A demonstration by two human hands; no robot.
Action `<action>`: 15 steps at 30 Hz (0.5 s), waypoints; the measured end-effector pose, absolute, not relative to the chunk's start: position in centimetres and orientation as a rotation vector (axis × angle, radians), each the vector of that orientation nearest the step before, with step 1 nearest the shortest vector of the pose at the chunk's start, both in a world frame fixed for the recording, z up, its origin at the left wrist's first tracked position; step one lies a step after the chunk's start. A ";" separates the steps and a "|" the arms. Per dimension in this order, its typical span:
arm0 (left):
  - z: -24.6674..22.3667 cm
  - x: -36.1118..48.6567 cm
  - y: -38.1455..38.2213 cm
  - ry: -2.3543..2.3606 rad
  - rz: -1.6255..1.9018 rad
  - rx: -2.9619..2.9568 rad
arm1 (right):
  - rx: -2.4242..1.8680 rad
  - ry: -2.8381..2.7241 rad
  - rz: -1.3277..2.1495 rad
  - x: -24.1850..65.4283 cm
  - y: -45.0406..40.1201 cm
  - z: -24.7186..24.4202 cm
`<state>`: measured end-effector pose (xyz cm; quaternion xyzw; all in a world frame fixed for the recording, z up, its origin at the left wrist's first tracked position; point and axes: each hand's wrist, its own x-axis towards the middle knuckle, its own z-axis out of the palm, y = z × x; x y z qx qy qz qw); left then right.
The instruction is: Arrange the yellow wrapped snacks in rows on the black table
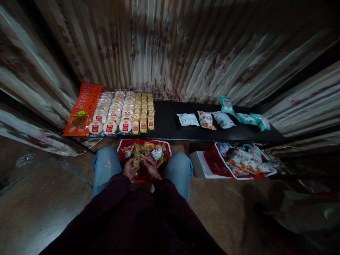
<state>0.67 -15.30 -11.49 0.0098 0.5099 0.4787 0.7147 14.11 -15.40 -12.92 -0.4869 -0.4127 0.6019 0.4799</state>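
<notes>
Between my knees sits a red basket [168,146] with a white rim, holding many gold-wrapped snack packs and a few blue-and-white-edged bags. My left hand [129,169] is closed on a small gold snack pack [136,161] held over the basket. Close beside that pack is my right hand [151,168], its fingers drawn together and pointing at it; what they grip, if anything, is hidden. A striped-edge snack bag [155,153] lies in the basket just beyond my right fingers.
A black shelf [166,122] bears orange packages [84,106], rows of round white crackers [110,125] and gold snack packs [143,124] on the left. Several loose bags [206,120] lie on its right. Another red basket [212,159] full of bags stands beside a white box [198,164].
</notes>
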 end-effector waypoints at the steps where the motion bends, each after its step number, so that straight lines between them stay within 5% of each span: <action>1: -11.4 0.6 -15.3 1.121 1.058 -0.002 | -1.171 -0.963 1.507 14.1 -15.4 -13.0; 15: -11.4 1.4 -15.8 1.333 0.957 0.118 | -1.313 -1.124 1.365 13.5 -15.9 -13.8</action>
